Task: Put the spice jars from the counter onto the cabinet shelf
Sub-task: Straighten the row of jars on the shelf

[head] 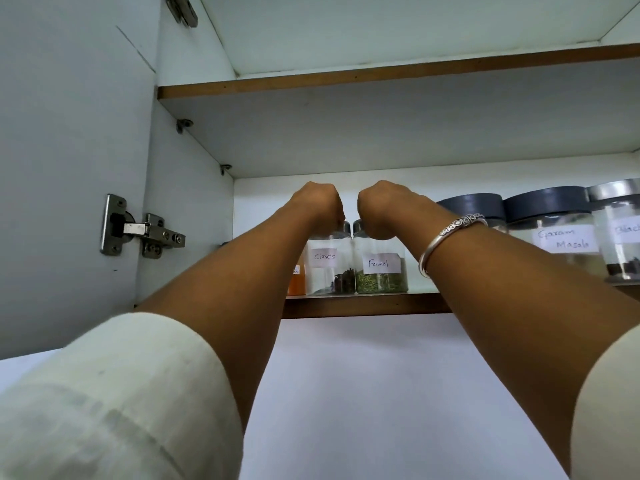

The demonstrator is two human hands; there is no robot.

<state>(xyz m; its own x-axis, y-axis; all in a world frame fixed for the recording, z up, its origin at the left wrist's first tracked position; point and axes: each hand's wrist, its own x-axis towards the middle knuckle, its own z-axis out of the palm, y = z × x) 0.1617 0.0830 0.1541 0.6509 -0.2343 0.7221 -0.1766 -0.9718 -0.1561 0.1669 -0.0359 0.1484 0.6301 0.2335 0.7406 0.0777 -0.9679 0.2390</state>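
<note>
Two small glass spice jars stand side by side on the lower cabinet shelf (363, 304). The one labelled Cloves (330, 268) is on the left, the one labelled Fennel (381, 271) on the right, and they touch. My left hand (320, 209) grips the lid of the Cloves jar from above. My right hand (382, 211), with a silver bangle on its wrist, grips the Fennel jar's lid the same way. Both lids are mostly hidden under my curled fingers.
An orange-filled jar (297, 280) peeks out behind my left forearm. To the right stand larger jars with dark lids, one labelled Garam Masala (561, 233), and a silver-lidded jar (620, 237). The open cabinet door (69, 168) with its hinge hangs at left. An upper shelf (346, 79) is overhead.
</note>
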